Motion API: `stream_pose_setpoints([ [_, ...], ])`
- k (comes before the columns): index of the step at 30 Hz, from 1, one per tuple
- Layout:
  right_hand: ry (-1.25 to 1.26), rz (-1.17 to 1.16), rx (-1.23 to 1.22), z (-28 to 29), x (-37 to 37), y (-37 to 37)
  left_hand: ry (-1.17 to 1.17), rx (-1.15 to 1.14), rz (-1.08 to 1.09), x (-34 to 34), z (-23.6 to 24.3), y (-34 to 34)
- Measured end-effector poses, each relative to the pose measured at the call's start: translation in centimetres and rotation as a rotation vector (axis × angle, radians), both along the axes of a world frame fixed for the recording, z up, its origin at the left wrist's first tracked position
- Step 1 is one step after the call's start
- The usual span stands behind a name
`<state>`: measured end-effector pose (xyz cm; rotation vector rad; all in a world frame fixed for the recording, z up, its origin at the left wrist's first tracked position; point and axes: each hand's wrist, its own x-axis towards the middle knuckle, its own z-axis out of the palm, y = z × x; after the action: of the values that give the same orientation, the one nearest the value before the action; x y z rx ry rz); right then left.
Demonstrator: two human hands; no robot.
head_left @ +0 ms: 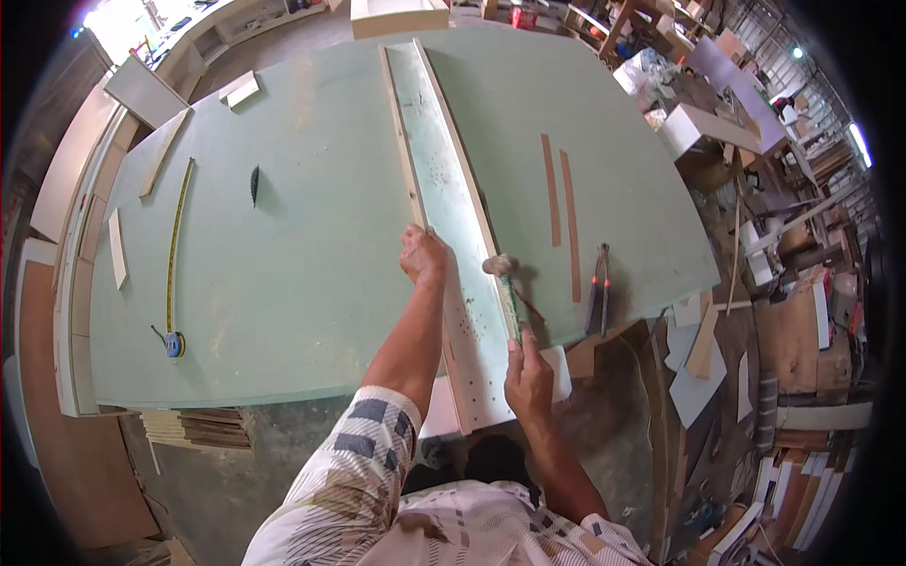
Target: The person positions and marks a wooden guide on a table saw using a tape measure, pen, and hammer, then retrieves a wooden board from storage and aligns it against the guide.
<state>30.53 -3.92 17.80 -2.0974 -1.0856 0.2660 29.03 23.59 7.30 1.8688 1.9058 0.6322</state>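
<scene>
A long channel-shaped piece (434, 160) with a pale, speckled inside and raised wooden side rails lies lengthwise on the green-topped table (311, 189), reaching past its near edge. My left hand (422, 251) is closed around the left rail (406, 160) near the middle. My right hand (528, 382) grips the hammer (511, 304) by its green, worn handle, beside the right rail (456, 156); the hammer's head is close to that rail. Pliers (598, 292) with dark and orange handles and two thin brown strips (570, 226) lie to the right.
A blue tape measure (174, 343) with its yellow blade out, small pale offcuts (118, 247) and a dark, spiky object (255, 186) lie on the left half. Stacked boards (193, 426) sit under the near edge. Panels and clutter (793, 321) crowd the right side; more panels (52, 358) stand left.
</scene>
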Motion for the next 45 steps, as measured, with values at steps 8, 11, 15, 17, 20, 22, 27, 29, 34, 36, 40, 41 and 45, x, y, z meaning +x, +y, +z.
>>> stream_pose_setpoints([
  [8,0.104,0.102,0.16,1.9,7.2,11.1,0.02,0.041,0.043,-0.4,-0.6,0.6],
  [11,0.121,0.14,0.155,1.2,10.6,18.8,0.0,0.087,0.033,-0.4,-0.3,0.3],
  [15,-0.027,0.14,0.211,-1.6,15.5,29.7,0.001,0.081,0.042,0.7,0.6,0.3],
  [17,-0.089,0.153,0.241,-1.2,17.1,34.2,0.012,0.013,0.038,1.1,0.6,0.4],
  [20,-0.058,0.189,0.212,3.0,17.0,39.3,0.025,0.007,0.062,0.1,1.0,0.8],
  [22,-0.133,0.177,0.553,5.3,16.6,41.7,0.044,0.011,0.077,-0.3,1.1,0.9],
  [27,-0.266,0.127,0.759,1.3,17.0,46.6,0.037,-0.018,0.062,0.5,1.4,0.9],
  [29,-0.285,0.217,-0.131,-2.5,18.6,47.2,0.045,-0.027,0.071,1.1,1.0,0.2],
  [34,-0.194,0.174,0.071,-4.8,20.2,44.6,0.033,0.02,0.073,0.5,0.9,1.1],
  [36,-0.086,0.134,0.285,-4.5,20.1,41.8,0.027,0.016,0.084,0.0,0.9,1.0],
  [40,0.759,0.061,0.202,-5.1,22.8,31.8,0.051,0.002,0.074,0.4,1.1,0.9],
  [41,0.799,0.067,0.127,-4.4,22.0,29.8,0.068,0.014,0.123,-0.7,0.9,0.8],
  [45,0.793,0.034,0.014,-7.6,26.9,21.6,-0.017,0.016,0.085,0.2,0.3,0.7],
])
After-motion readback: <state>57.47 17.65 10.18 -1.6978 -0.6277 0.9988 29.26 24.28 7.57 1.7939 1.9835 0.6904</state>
